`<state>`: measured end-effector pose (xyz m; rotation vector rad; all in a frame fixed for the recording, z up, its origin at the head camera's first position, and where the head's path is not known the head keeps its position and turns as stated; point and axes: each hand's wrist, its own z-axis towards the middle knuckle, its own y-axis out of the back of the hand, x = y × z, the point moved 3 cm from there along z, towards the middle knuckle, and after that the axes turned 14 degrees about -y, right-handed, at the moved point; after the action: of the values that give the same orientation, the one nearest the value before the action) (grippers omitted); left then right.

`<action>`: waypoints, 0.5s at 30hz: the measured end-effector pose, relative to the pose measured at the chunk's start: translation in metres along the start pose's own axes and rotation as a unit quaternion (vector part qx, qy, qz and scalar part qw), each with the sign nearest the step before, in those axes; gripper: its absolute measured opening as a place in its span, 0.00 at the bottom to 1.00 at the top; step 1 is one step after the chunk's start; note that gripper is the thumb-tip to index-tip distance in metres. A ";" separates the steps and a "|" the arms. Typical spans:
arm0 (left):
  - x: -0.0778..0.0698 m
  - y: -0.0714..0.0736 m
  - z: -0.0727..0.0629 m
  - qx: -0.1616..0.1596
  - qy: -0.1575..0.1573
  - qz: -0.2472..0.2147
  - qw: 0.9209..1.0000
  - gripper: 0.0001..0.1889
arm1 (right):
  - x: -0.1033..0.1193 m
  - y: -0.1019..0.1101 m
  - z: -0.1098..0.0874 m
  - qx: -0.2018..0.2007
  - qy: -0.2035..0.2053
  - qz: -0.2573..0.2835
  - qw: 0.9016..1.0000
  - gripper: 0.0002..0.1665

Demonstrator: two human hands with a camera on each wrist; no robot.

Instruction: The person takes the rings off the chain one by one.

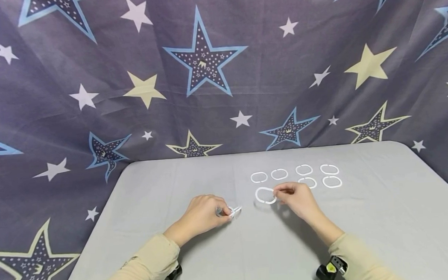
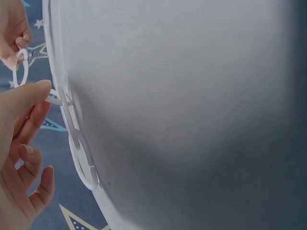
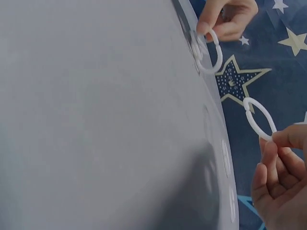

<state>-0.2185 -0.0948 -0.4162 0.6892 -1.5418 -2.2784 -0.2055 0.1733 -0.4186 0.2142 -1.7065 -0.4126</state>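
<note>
Between thumb and fingertips, my left hand [image 1: 202, 214] pinches a white oval plastic ring [image 1: 235, 211]. The left wrist view shows linked white rings [image 2: 73, 128] hanging in a short chain from that hand. To its right, my right hand [image 1: 300, 198] holds a single white oval ring [image 1: 265, 203] by one end, raised over the table. A small gap shows in this ring [image 3: 255, 128] in the right wrist view. The two hands are apart, with the single ring pointing toward the left hand.
Several loose white rings [image 1: 258, 172] lie in two rows on the grey table [image 1: 216, 260], beyond and right of the right hand. Behind the table's far edge hangs a dark curtain [image 1: 243, 79] with stars. Wrist cameras [image 1: 326, 275] sit under both sleeves.
</note>
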 end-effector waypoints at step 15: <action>-0.001 0.000 0.000 0.000 -0.001 0.001 1.000 0.06 | -0.002 0.031 0.020 0.001 0.060 -0.100 0.993 0.10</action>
<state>-0.2179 -0.0946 -0.4158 0.6847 -1.5416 -2.2785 -0.2224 0.2059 -0.4106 0.4052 -1.5731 -0.5358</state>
